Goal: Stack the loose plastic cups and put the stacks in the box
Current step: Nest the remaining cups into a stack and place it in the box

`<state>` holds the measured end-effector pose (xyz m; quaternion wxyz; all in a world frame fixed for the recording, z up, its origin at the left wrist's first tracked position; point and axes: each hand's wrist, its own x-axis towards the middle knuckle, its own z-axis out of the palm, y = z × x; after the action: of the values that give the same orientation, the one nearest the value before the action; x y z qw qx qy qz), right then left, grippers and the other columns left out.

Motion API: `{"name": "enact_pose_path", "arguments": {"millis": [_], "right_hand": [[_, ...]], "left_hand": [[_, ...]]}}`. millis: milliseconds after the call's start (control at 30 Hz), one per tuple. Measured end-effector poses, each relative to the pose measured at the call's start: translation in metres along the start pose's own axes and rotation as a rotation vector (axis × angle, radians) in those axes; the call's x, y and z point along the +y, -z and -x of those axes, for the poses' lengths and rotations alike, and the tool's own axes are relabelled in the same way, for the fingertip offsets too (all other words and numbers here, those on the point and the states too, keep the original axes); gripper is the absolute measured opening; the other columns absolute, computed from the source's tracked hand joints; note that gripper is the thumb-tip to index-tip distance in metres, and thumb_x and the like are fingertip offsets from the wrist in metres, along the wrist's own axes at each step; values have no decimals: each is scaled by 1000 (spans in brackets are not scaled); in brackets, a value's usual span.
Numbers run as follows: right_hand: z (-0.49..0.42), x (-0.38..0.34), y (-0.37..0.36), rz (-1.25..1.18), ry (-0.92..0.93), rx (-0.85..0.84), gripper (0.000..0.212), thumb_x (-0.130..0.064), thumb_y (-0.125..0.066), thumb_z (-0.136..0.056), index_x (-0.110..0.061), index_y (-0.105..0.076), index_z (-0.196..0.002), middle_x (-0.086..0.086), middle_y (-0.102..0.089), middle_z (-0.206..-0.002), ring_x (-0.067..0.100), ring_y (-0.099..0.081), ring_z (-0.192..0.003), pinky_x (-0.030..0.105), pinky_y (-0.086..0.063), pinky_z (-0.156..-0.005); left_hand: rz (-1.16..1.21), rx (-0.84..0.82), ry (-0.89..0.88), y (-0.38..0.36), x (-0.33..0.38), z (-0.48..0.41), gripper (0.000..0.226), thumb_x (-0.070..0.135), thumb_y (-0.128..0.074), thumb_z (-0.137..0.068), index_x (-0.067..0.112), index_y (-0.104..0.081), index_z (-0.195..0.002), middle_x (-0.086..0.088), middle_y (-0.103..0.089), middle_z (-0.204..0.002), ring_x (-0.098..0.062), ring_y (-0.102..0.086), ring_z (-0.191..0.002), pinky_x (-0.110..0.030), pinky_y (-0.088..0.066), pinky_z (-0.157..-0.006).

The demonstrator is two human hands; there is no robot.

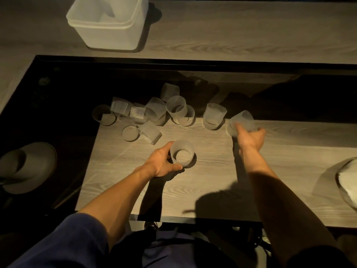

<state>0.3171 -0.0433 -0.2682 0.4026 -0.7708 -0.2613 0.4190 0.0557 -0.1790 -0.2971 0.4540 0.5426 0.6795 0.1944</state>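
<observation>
Frosted upright cup [182, 154] clamped in left hand [161, 164]; tilted cup [241, 122] clamped in right hand [251, 139]; loose cups [146, 115] mid-desk [212, 180].

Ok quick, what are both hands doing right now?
Left hand: closed around an upright cup on the table.
Right hand: closed on a tilted cup.

Box [108, 24]: top rim cut by the upper picture edge, contents indistinct through frosted walls. Pale bowl-like item [347, 182], far right of the box: cropped by the right edge, blurred. Right hand [251, 139]: fingertips hidden behind its blurred cup [241, 120].
</observation>
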Motion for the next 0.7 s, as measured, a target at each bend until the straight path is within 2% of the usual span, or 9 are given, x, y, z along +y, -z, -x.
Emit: {"name": "enact_pose_path", "arguments": {"millis": [133,233,300,367,433,467,500,567,700], "right_hand": [[-3,0,-2,7,36,26,70,-25,-79,-88,-17,-40,-146,8,-58,-132,21,-59,-111,32,-49,-95],[6,-2,-3,13,137,69,77,-38,-80,-84,-20,-41,-148,3,-58,-131,19,-62,-114,41,-54,-100],[17,-6,-4,30,240,62,76,-42,-79,-84,-23,-43,-148,-2,-50,-137,17,-59,-118,41,-56,-99],[39,-10,-4,57,348,-40,70,-39,-77,-88,-23,-44,-147,-6,-44,-139,10,-56,-114,26,-57,-88],[69,-8,-4,96,484,-256,61,-30,-76,-90,-23,-47,-143,-9,-41,-133,-3,-53,-107,9,-53,-71],[84,-2,-4,140,573,-384,58,-27,-77,-90,-23,-49,-141,-10,-42,-130,-10,-50,-107,5,-50,-73],[96,5,-5,205,662,-497,59,-25,-78,-88,-24,-50,-140,-10,-42,-127,-14,-47,-109,4,-48,-80],[110,19,-7,326,798,-670,65,-27,-81,-83,-25,-50,-140,-11,-44,-124,-10,-46,-114,9,-48,-91],[112,31,-9,431,919,-745,64,-34,-79,-77,-22,-53,-134,-11,-48,-120,-3,-50,-110,18,-49,-88]], "left_hand": [[2,-6,11,0,-1,-2,84,26,-89,-72,31,-43,-143,5,-61,-127,-19,-57,-120,-47,-48,-106],[3,-6,21,0,-1,-2,85,25,-89,-72,31,-43,-143,5,-62,-126,-19,-58,-119,-47,-48,-106],[8,-7,24,0,-2,-3,85,25,-89,-71,32,-44,-142,6,-62,-125,-18,-59,-118,-47,-49,-105],[8,-8,26,-1,-1,-5,84,27,-89,-71,33,-44,-142,6,-62,-125,-19,-59,-118,-47,-50,-104],[13,-1,27,-3,0,-7,84,27,-89,-70,33,-45,-141,6,-64,-123,-19,-61,-116,-47,-50,-103],[21,2,31,-4,1,-8,83,27,-89,-69,34,-46,-140,7,-65,-120,-18,-62,-114,-46,-51,-102],[24,4,32,-6,2,-8,82,26,-90,-69,34,-47,-138,7,-66,-117,-18,-64,-111,-45,-52,-101],[18,9,39,-8,1,-8,79,27,-90,-68,32,-49,-136,5,-68,-114,-18,-66,-107,-45,-54,-97],[-46,39,47,-9,1,-8,73,39,-90,-66,25,-55,-129,4,-69,-115,-16,-66,-103,-43,-55,-94]]}}
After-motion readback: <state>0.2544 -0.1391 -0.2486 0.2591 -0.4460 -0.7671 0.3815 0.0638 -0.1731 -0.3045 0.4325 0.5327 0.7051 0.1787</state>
